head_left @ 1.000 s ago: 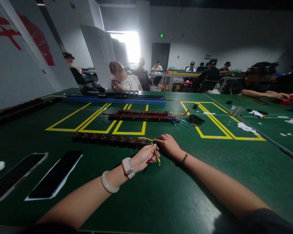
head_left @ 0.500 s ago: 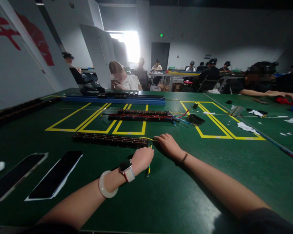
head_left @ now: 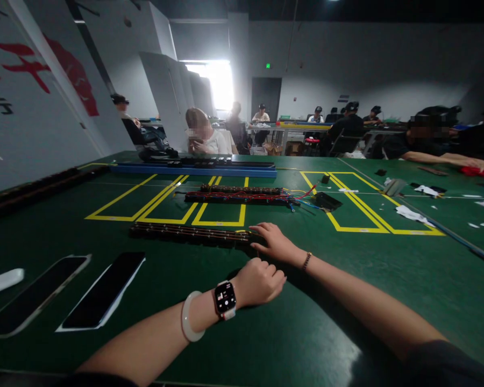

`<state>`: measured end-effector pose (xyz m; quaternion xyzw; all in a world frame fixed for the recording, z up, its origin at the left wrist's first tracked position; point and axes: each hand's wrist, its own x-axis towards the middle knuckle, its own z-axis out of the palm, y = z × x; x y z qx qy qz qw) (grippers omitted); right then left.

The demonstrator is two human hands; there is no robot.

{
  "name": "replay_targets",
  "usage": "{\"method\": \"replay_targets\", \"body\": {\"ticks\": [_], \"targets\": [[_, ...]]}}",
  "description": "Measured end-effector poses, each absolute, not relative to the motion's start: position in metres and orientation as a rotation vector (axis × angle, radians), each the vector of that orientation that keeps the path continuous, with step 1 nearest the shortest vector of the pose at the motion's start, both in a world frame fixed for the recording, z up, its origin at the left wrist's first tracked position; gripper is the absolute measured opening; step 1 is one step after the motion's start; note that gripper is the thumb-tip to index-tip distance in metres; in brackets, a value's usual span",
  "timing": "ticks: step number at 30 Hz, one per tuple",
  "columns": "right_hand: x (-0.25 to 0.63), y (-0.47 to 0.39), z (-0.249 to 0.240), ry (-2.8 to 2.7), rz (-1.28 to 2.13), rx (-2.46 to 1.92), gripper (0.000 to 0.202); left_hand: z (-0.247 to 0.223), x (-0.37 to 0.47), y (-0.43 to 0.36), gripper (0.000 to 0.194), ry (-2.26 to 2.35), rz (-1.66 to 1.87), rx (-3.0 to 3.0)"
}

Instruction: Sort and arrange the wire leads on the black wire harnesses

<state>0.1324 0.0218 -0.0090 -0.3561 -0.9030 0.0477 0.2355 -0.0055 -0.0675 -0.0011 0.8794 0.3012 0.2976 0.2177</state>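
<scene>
A long dark strip point(head_left: 189, 233) with thin copper-coloured lines along it lies across the green table. My right hand point(head_left: 276, 243) is at its right end, the fingers on the far side and the thumb on the near side, closed around that end. A short yellow wire point(head_left: 242, 231) shows just left of these fingertips. Nearer to me, my left hand point(head_left: 258, 282) is curled with its back up, below the strip's end. Its fingers hide whatever they hold. A watch point(head_left: 225, 297) and a pale bangle point(head_left: 191, 317) are on that wrist.
Beyond the strip lies a bundle of red and blue wires point(head_left: 242, 197) on another dark strip, near a black box point(head_left: 327, 201). Phones point(head_left: 105, 290) lie at left. A blue rail point(head_left: 193, 170) spans the far edge. Paper scraps point(head_left: 413, 214) lie right; several people sit beyond.
My left hand has moved right and toward me, and its watch face has lit up. My right hand has shifted onto the strip's end. The yellow-green wire ends under my left hand no longer show.
</scene>
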Motion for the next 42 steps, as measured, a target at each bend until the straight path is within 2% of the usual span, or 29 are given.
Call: {"method": "replay_targets", "body": {"ticks": [3,11,24,33,42], "targets": [[0.112,0.026,-0.01,-2.541,0.134,-0.964,0.059,-0.004,-0.006,-0.072,0.024,0.701,0.757,2.718],[0.083,0.049,-0.014,-2.584,0.059,-1.085,0.043,-0.015,-0.007,-0.066,0.025,0.481,0.89,3.348],[0.167,0.122,0.009,-2.474,-0.11,-1.348,0.038,-0.013,-0.008,-0.067,0.026,0.458,0.835,3.398],[0.21,0.151,0.002,-2.424,-0.164,-1.547,0.036,-0.013,-0.01,-0.065,0.026,0.472,0.769,3.382],[0.172,0.178,0.024,-2.501,-0.074,-1.346,0.058,-0.019,-0.007,-0.063,0.026,0.514,0.84,3.359]]}}
